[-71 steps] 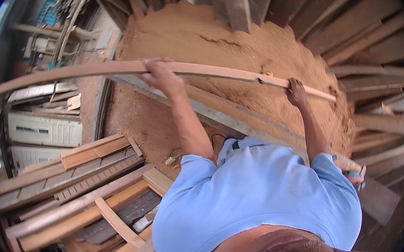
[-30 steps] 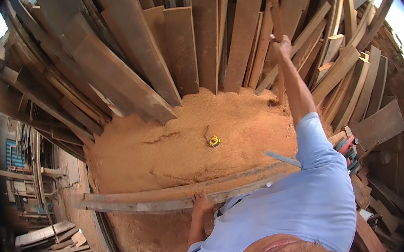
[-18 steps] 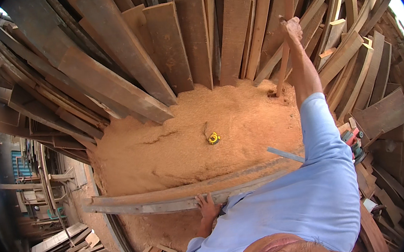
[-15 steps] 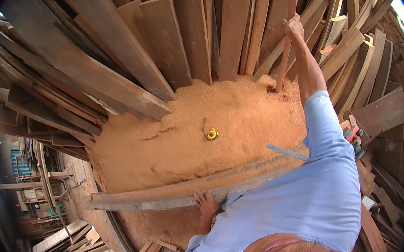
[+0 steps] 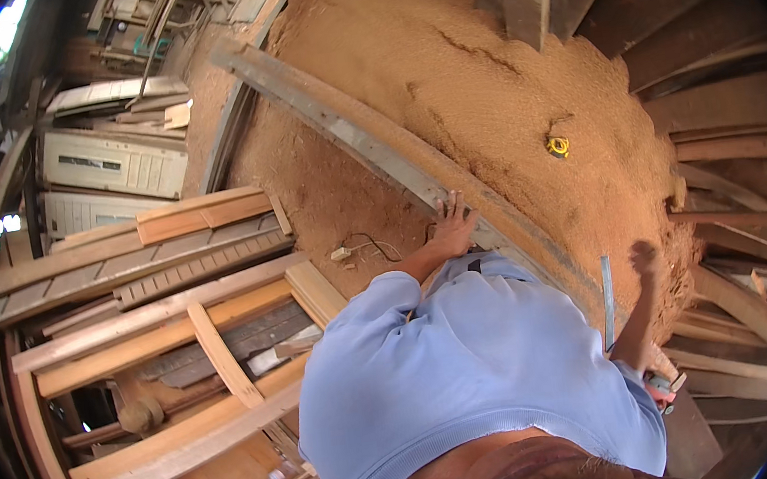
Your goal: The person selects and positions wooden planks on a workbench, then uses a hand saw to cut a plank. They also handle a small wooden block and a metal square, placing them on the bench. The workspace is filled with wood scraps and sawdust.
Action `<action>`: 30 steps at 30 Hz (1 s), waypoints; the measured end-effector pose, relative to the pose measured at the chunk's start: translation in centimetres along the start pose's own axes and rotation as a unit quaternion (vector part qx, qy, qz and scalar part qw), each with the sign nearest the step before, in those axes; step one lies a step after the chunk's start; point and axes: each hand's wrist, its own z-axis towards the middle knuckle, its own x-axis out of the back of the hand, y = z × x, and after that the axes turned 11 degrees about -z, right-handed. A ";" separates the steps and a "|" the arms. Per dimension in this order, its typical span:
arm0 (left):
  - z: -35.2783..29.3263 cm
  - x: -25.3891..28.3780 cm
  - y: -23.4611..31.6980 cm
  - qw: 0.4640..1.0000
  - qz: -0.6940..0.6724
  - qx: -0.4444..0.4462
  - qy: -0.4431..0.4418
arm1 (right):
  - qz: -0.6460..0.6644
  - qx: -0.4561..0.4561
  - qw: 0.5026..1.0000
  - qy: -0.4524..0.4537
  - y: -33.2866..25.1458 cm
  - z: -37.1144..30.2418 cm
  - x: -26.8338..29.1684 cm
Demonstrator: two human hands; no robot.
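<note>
**Left hand spread on a long beam beside the sawdust**

A long beam [image 5: 343, 131] with a greyish face runs slantwise across the view, from the upper left down towards the person's right side, along the near edge of a broad bed of sawdust [image 5: 489, 85]. The person's left hand [image 5: 451, 226] lies on the beam just in front of the body, fingers spread, palm down, gripping nothing. The right hand [image 5: 645, 259] is at the right edge of the sawdust, apart from the beam; it is blurred, so whether its fingers are curled or straight cannot be told, and no object shows in it.

Just to the left of the right hand, a narrow metal strip [image 5: 608, 299] points away from the person's blue shirt [image 5: 463, 353]. A yellow and black tape measure [image 5: 558, 146] lies on the sawdust, well apart from the left hand. Beyond, along the right side, dark boards [image 5: 719, 116] fan out around the sawdust.

On the left side, a wooden frame [image 5: 225, 357] with crosspieces lies near the person, and farther off is a whitish panel [image 5: 115, 166]. A small pale block [image 5: 340, 254] sits on the brown ground [image 5: 311, 186] between frame and beam.
</note>
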 end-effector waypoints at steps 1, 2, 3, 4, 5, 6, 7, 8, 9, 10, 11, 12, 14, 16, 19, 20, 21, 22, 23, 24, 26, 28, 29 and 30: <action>-0.5 -0.4 0.0 1.000 0.010 0.010 0.013 | 0.119 -0.051 0.991 -0.037 -2.3 -1.3 -4.3; -0.5 -0.2 0.3 0.999 0.023 0.007 0.021 | -0.135 0.058 0.986 -0.073 -3.0 -2.7 -7.6; 0.6 0.4 0.4 0.999 0.039 -0.013 0.025 | -0.195 0.160 0.964 -0.086 -2.2 -3.1 -10.2; 0.3 -0.7 -0.4 0.998 0.045 -0.023 0.036 | -0.213 0.031 0.971 -0.106 -9.0 -5.6 -13.9; 0.6 -1.8 -1.4 0.997 0.047 -0.041 0.044 | -0.320 0.070 0.931 -0.161 -15.7 -8.4 -15.6; 1.0 -2.3 -2.1 0.995 0.050 -0.066 0.051 | -0.301 0.112 0.933 -0.162 -18.8 -10.8 -17.3; 1.8 -1.7 -2.4 0.995 0.047 -0.087 0.008 | -0.300 0.065 0.924 -0.227 -20.6 -11.5 -19.0; 3.1 -0.7 -2.4 0.992 0.046 -0.115 -0.039 | -0.355 0.115 0.903 -0.211 -21.7 -12.6 -20.5; 3.8 -0.3 -2.9 0.986 0.047 -0.136 -0.084 | -0.407 0.166 0.875 -0.202 -22.7 -13.4 -22.1; 4.2 -0.3 -3.1 0.984 0.044 -0.157 -0.078 | -0.458 0.217 0.841 -0.188 -23.6 -14.2 -23.4; 4.7 -0.9 -3.9 0.981 0.043 -0.173 -0.071 | -0.496 0.246 0.816 -0.166 -23.9 -14.5 -24.9; 5.2 -1.5 -4.5 0.979 0.042 -0.189 -0.064 | -0.523 0.258 0.798 -0.149 -24.3 -14.6 -25.9; 6.2 -0.7 -4.5 0.971 0.047 -0.211 -0.100 | -0.551 0.218 0.801 -0.090 -23.6 -14.4 -27.4; 8.0 0.2 -4.3 0.960 0.042 -0.227 -0.159 | -0.557 0.167 0.813 -0.034 -22.7 -13.9 -29.0; 11.9 0.4 -3.4 0.943 0.017 -0.225 -0.244 | -0.540 0.101 0.835 -0.027 -23.9 -12.9 -29.4; 13.6 -1.3 -4.1 0.947 -0.002 -0.206 -0.246 | -0.533 0.086 0.839 -0.064 -26.2 -12.0 -29.0; 14.8 -2.3 -4.7 0.946 -0.013 -0.198 -0.255 | -0.520 0.057 0.847 -0.092 -27.9 -11.3 -28.6; 14.7 -1.6 -4.6 0.952 -0.013 -0.224 -0.209 | -0.497 0.018 0.860 -0.116 -28.4 -10.7 -27.9; 14.5 -0.9 -4.4 0.955 -0.016 -0.249 -0.161 | -0.490 0.016 0.863 -0.121 -27.6 -9.3 -27.5; 14.1 -0.3 -5.0 0.959 -0.020 -0.263 -0.108 | -0.487 0.004 0.863 -0.134 -28.1 -8.9 -27.5; 13.7 0.2 -7.1 0.959 -0.015 -0.281 -0.024 | -0.478 -0.019 0.864 -0.160 -29.7 -8.2 -27.6; 12.3 2.1 -9.7 0.963 0.001 -0.268 0.027 | -0.490 -0.020 0.857 -0.159 -30.0 -7.8 -27.9; 11.2 3.6 -11.4 0.968 0.015 -0.249 0.034 | -0.490 -0.032 0.855 -0.167 -30.1 -7.6 -28.0; 10.0 5.6 -12.6 0.971 0.030 -0.235 0.040 | -0.489 -0.047 0.854 -0.172 -30.1 -7.5 -28.0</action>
